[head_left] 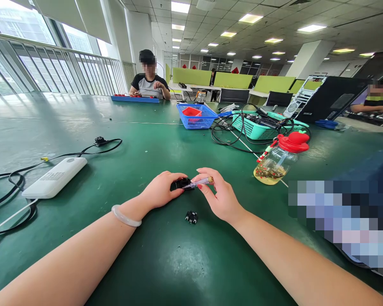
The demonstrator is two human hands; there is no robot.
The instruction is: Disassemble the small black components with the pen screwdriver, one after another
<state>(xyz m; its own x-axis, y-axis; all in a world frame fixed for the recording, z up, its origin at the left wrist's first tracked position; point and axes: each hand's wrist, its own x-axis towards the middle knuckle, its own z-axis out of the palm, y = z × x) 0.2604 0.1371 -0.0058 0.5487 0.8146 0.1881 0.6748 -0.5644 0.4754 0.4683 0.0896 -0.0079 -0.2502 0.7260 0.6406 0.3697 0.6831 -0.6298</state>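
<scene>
My left hand [164, 188] is closed on a small black plastic part [182, 183], gripped between thumb and fingers just above the green table [140, 255]. In my right hand [219, 194] is a screwdriver [201, 182] with a clear purplish handle, held nearly level. Its tip points left and meets the black part; the exact contact point is too small to make out. Closer to me, between my forearms, a small black piece with shiny metal bits [191, 217] lies on the table.
To the left lie a white power bank [55, 177] and black cables [17, 180]. A bottle with a red lid [276, 163] stands at right. Farther back are a blue basket [196, 121], a green basket [255, 129] with cables, and a computer case [330, 100]. A person [150, 83] sits opposite.
</scene>
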